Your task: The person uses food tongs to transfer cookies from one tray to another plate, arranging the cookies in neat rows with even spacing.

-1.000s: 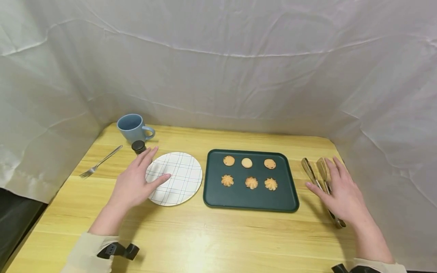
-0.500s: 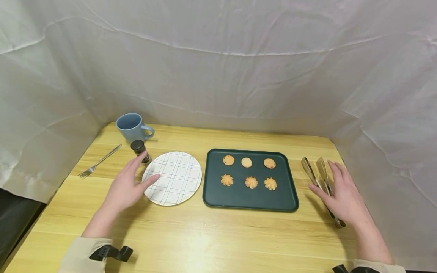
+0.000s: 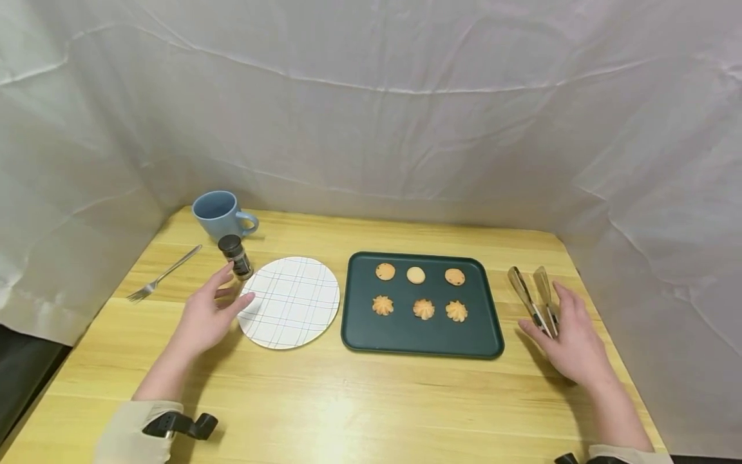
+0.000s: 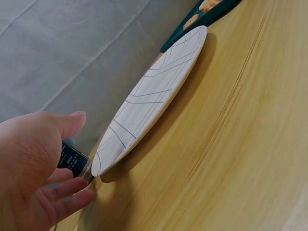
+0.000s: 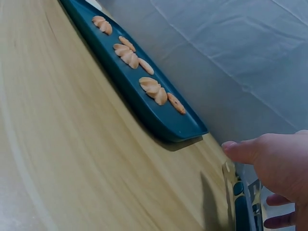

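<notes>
My left hand (image 3: 230, 291) lies open on the table at the left rim of the white checked plate (image 3: 292, 301), thumb tip against the rim, fingertips just short of a small dark-capped spice jar (image 3: 234, 256). In the left wrist view the left hand (image 4: 38, 168) is beside the plate (image 4: 154, 96) with the jar (image 4: 72, 160) behind it. My right hand (image 3: 559, 325) rests with relaxed fingers over the handle end of metal tongs (image 3: 532, 293). The right wrist view shows the right hand (image 5: 274, 161) above the tongs (image 5: 240, 197).
A dark green tray (image 3: 359, 335) with several cookies (image 3: 422, 309) sits mid-table, also seen as the tray (image 5: 144, 108) in the right wrist view. A blue mug (image 3: 217, 216) and a fork (image 3: 165, 274) lie at the back left. White sheeting walls in the table.
My left hand has slid left and back off the plate to its rim, uncovering the spice jar. My right hand has drawn slightly back along the tongs.
</notes>
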`<move>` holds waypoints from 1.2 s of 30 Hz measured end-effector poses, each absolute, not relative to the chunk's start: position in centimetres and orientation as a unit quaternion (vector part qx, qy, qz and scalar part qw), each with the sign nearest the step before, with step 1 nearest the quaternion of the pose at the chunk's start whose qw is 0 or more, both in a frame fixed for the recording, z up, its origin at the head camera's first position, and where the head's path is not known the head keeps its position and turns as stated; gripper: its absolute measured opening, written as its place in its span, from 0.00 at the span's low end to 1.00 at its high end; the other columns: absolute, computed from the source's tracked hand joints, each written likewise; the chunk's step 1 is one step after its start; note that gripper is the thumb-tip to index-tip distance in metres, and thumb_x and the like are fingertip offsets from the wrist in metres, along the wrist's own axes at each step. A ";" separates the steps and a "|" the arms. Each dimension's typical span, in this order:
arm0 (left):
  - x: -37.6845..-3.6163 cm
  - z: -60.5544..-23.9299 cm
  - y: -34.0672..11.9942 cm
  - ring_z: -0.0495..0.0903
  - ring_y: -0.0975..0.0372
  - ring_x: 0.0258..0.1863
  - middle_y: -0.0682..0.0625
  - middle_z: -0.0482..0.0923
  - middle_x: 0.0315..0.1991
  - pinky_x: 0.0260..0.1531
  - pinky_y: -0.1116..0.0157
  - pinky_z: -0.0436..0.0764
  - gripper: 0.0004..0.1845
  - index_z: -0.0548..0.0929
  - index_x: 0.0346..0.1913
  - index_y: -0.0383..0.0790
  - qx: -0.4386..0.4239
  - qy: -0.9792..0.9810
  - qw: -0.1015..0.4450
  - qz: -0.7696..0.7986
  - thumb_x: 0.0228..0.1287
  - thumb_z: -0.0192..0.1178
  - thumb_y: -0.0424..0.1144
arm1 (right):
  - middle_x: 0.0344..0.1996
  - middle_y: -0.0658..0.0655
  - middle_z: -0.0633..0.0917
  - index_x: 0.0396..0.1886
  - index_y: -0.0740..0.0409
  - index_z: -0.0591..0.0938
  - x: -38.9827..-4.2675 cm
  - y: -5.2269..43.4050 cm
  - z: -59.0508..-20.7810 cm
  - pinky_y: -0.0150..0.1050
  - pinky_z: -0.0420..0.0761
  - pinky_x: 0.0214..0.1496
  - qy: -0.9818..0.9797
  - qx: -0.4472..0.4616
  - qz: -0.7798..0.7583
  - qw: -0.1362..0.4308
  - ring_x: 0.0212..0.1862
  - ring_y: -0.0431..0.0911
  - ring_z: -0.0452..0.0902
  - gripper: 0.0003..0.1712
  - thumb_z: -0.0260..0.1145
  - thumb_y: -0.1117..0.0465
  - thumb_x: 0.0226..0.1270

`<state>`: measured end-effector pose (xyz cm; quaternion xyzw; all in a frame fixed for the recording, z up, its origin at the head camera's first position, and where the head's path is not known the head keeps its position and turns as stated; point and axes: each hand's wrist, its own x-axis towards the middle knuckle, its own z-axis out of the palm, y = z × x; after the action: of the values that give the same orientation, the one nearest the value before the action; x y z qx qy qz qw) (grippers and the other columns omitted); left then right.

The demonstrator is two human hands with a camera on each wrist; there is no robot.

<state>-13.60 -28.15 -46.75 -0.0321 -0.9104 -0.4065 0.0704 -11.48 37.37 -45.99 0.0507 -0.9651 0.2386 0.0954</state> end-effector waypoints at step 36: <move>-15.5 -47.6 -29.5 0.86 0.54 0.43 0.38 0.90 0.46 0.38 0.74 0.77 0.15 0.89 0.55 0.29 0.010 -0.920 0.036 -0.390 0.75 0.67 0.37 | 0.49 0.79 0.79 0.68 0.81 0.71 -12.6 38.3 -48.2 0.66 0.76 0.45 -0.960 0.001 0.258 0.108 0.47 0.70 0.77 0.40 0.73 0.52 0.74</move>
<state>-15.48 -29.49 -47.58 0.0097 -0.9200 -0.3901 0.0360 -12.55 38.33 -48.20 0.0012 -0.9601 0.2578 0.1081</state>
